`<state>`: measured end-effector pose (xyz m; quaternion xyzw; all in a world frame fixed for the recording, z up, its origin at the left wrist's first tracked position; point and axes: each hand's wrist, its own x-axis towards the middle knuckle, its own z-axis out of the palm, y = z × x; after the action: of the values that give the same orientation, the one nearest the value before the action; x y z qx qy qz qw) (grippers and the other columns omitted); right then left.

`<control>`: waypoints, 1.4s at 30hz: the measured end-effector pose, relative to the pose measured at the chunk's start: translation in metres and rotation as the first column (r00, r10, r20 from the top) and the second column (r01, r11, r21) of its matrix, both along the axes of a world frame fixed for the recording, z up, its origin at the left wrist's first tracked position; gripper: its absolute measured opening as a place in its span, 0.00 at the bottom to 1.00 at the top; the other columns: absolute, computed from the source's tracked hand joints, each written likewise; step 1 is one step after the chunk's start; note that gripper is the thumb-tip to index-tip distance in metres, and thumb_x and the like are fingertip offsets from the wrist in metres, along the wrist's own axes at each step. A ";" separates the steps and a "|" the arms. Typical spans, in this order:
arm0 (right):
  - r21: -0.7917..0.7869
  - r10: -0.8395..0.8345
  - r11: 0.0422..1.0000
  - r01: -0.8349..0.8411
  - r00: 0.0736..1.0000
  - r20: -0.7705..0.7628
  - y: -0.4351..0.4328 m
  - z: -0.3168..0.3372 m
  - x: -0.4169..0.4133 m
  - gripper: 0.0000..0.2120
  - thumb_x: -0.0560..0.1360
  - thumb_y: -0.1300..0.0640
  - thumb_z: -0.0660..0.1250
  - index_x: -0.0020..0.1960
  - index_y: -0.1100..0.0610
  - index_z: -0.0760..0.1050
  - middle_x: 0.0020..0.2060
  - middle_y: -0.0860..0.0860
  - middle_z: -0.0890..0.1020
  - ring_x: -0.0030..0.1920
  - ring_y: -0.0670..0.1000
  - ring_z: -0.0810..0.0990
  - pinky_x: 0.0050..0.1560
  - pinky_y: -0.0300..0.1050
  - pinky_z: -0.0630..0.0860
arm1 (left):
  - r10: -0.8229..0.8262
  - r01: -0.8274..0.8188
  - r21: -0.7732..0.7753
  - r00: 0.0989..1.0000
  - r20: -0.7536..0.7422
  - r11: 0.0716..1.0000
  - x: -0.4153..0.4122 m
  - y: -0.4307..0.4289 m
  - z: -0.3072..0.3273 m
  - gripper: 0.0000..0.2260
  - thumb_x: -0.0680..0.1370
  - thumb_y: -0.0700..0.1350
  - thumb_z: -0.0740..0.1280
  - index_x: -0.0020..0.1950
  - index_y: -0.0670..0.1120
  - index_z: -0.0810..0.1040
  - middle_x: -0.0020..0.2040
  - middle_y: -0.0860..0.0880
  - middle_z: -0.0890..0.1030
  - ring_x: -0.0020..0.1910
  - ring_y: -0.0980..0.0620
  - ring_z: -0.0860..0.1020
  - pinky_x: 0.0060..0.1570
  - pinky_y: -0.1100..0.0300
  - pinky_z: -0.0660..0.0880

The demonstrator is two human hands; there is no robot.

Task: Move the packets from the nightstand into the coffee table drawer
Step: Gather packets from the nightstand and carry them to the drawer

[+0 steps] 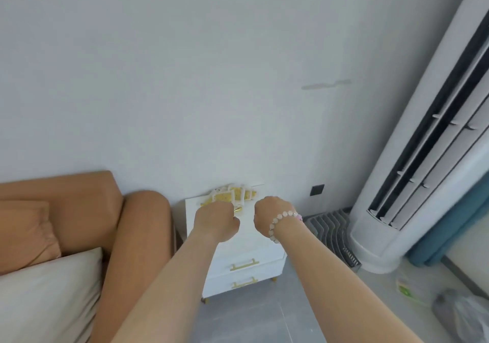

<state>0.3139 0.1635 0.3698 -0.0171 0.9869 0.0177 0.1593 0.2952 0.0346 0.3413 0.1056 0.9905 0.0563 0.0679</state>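
Both arms reach out over the nightstand [247,233]. The left hand [215,219] is seen from behind with its fingers curled under at the near edge of the pile, and a yellow corner shows right beside its knuckles. Whether it actually has hold of a packet cannot be told, because the back of the hand covers the fingertips. The right hand [268,215], with a bead bracelet [284,222] on its wrist, hangs over the right part of the nightstand top. It is likewise curled, nothing shows in it, and its grip cannot be told either.

The packets [230,197], yellow and white, lie in a loose, overlapping heap at the back of the nightstand top, against the wall.

The step in hand looks like gathering that heap. It would go best if both hands closed in from either side and swept the packets forward off the wall, then squared them into one stack before lifting, since a loose pile like this is likely to shed a packet behind the nightstand.

A tan sofa [87,205] stands to the nightstand's left and a tall white air conditioner [423,170] well off to its right. The coffee table drawer is not in view.
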 end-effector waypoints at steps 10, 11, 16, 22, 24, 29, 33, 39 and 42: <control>-0.028 -0.008 1.000 0.011 0.995 0.101 -0.040 -0.034 -0.106 0.12 0.75 0.64 0.56 0.54 0.58 0.76 0.47 0.54 0.76 0.41 0.54 0.72 0.34 0.42 0.68 | 0.058 -0.055 -0.025 0.992 0.117 0.998 -0.110 -0.053 -0.035 0.12 0.77 0.46 0.58 0.56 0.45 0.77 0.57 0.49 0.78 0.57 0.48 0.76 0.51 0.58 0.72; -0.016 -0.012 1.000 0.014 0.994 0.110 -0.037 -0.035 -0.113 0.12 0.75 0.64 0.57 0.54 0.59 0.76 0.44 0.53 0.75 0.40 0.54 0.72 0.29 0.41 0.65 | 0.054 -0.052 -0.016 0.990 0.132 0.999 -0.117 -0.051 -0.039 0.12 0.77 0.45 0.58 0.55 0.45 0.77 0.56 0.48 0.78 0.56 0.48 0.76 0.50 0.58 0.72; -0.001 -0.046 0.999 0.047 0.992 0.117 -0.019 -0.049 -0.156 0.08 0.75 0.64 0.56 0.42 0.58 0.73 0.36 0.51 0.71 0.33 0.51 0.71 0.26 0.40 0.61 | 0.053 -0.060 0.035 0.983 0.174 0.998 -0.159 -0.038 -0.055 0.11 0.77 0.45 0.58 0.53 0.44 0.77 0.53 0.48 0.78 0.50 0.47 0.76 0.45 0.59 0.70; -0.024 -0.032 0.999 0.038 0.975 0.218 -0.003 -0.107 -0.219 0.12 0.74 0.65 0.55 0.32 0.57 0.64 0.32 0.50 0.68 0.28 0.48 0.67 0.29 0.39 0.64 | 0.120 -0.126 0.005 0.955 0.273 0.992 -0.206 -0.030 -0.100 0.12 0.77 0.45 0.57 0.56 0.45 0.76 0.54 0.48 0.78 0.54 0.47 0.77 0.47 0.59 0.70; -0.038 0.000 0.999 0.011 0.960 0.279 0.002 -0.128 -0.244 0.11 0.74 0.65 0.55 0.33 0.58 0.66 0.32 0.50 0.70 0.33 0.52 0.73 0.34 0.40 0.69 | 0.160 -0.162 -0.020 0.933 0.322 0.987 -0.226 -0.029 -0.118 0.13 0.77 0.45 0.57 0.57 0.45 0.76 0.55 0.48 0.78 0.54 0.47 0.77 0.46 0.59 0.70; -0.018 0.030 1.000 -0.025 0.914 0.405 0.033 -0.177 -0.307 0.09 0.74 0.65 0.56 0.44 0.59 0.75 0.41 0.52 0.76 0.39 0.54 0.75 0.41 0.43 0.74 | 0.229 -0.214 -0.082 0.899 0.374 0.973 -0.292 -0.022 -0.151 0.13 0.78 0.46 0.57 0.58 0.45 0.77 0.56 0.47 0.78 0.56 0.46 0.76 0.48 0.58 0.70; 0.042 0.009 0.999 -0.032 0.888 0.460 0.057 -0.211 -0.360 0.09 0.73 0.65 0.55 0.42 0.59 0.74 0.41 0.53 0.77 0.38 0.56 0.77 0.45 0.46 0.78 | 0.293 -0.271 -0.114 0.864 0.409 0.956 -0.333 -0.023 -0.179 0.14 0.79 0.47 0.57 0.59 0.45 0.76 0.57 0.47 0.78 0.56 0.46 0.76 0.49 0.58 0.71; 0.048 -0.011 0.999 -0.017 0.849 0.529 0.051 -0.274 -0.416 0.11 0.73 0.65 0.55 0.35 0.59 0.71 0.33 0.52 0.75 0.36 0.55 0.75 0.39 0.42 0.73 | 0.337 -0.283 -0.184 0.816 0.470 0.941 -0.369 -0.031 -0.229 0.15 0.80 0.49 0.56 0.60 0.45 0.76 0.57 0.47 0.77 0.56 0.46 0.76 0.51 0.56 0.72; -0.006 -0.078 0.995 0.095 0.852 0.518 0.039 -0.310 -0.427 0.11 0.76 0.64 0.54 0.37 0.59 0.71 0.36 0.53 0.76 0.37 0.53 0.76 0.38 0.41 0.72 | 0.360 -0.309 -0.185 0.802 0.477 0.933 -0.389 -0.039 -0.253 0.15 0.80 0.50 0.56 0.60 0.45 0.76 0.57 0.47 0.77 0.56 0.46 0.76 0.51 0.56 0.72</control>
<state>-0.1133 0.2027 0.0597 0.0207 0.9079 -0.0103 0.4187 -0.0941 -0.0039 0.0883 -0.0926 0.9426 0.0444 0.3177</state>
